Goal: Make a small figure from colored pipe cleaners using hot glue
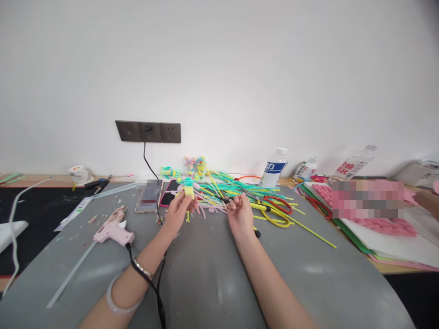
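Observation:
Between the fingers of my left hand (180, 208) is a small figure (189, 188) of yellow and teal fuzzy stems, held upright. My right hand (241, 214) is closed on a thin dark tool (224, 200), whose tip points left toward the figure without touching it. Behind both hands lies a loose pile of teal, yellow and pink stems (236, 185). Scissors with red handles (279, 204) rest among the stems, right of my right hand. More small fuzzy figures (195, 167) stand by the wall.
A pink glue gun (114, 232) lies at left, its black cable (149, 279) running under my left forearm. Two phones (149, 195) lie behind my left hand. Bottles (273, 168) stand along the wall. At far right, a person's hand (427, 199) is near pink braided material (387, 226).

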Motion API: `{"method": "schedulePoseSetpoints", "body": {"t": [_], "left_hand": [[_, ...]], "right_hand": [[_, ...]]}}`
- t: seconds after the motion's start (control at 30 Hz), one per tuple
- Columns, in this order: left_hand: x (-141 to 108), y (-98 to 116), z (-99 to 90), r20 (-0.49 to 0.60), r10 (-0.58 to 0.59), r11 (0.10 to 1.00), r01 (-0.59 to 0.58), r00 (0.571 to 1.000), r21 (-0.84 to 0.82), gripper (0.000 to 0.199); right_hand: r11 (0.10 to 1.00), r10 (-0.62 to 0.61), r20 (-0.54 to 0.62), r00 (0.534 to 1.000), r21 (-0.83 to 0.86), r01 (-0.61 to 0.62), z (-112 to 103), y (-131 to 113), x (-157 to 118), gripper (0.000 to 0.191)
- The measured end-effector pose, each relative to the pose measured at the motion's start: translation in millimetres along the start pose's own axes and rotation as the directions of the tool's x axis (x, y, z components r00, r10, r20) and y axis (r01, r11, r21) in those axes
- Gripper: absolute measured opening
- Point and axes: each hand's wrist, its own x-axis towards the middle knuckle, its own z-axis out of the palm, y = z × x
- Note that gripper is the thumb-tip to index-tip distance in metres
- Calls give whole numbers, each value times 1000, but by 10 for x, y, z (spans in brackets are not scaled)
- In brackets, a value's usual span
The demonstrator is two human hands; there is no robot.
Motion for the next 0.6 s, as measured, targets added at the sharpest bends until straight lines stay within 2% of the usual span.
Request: {"method": "schedulePoseSetpoints", "body": {"t": [0.07, 0.17, 0.27, 0.33, 0.43, 0.53, 0.6], "left_hand": [[-2, -1, -7, -46, 34, 996, -37, 998, -84, 31], [-5, 4, -12, -95, 88, 984, -102, 992, -147, 30], [-14, 14, -10, -118, 128, 979, -145, 985, -143, 29], [-19, 17, -11, -122, 149, 981, -162, 981, -105, 29], [-17, 13, -24, -110, 163, 986, -164, 980, 1, 32], [-4, 5, -47, -106, 153, 986, -145, 983, 77, 35], [8, 0, -62, -112, 153, 986, -144, 982, 81, 34]], "right_hand": [[997, 1, 42, 999, -75, 2, 12, 10, -14, 49], [971, 30, 174, 984, -237, 12, 117, 54, -128, 44], [926, 39, 301, 953, -370, 78, 254, 121, -295, 28], [882, 16, 365, 931, -443, 158, 319, 152, -382, 20], [783, -45, 451, 891, -538, 312, 343, 139, -420, 21], [739, -129, 432, 893, -559, 377, 287, 62, -352, 37], [734, -216, 354, 910, -556, 390, 222, 1, -274, 31]]}}
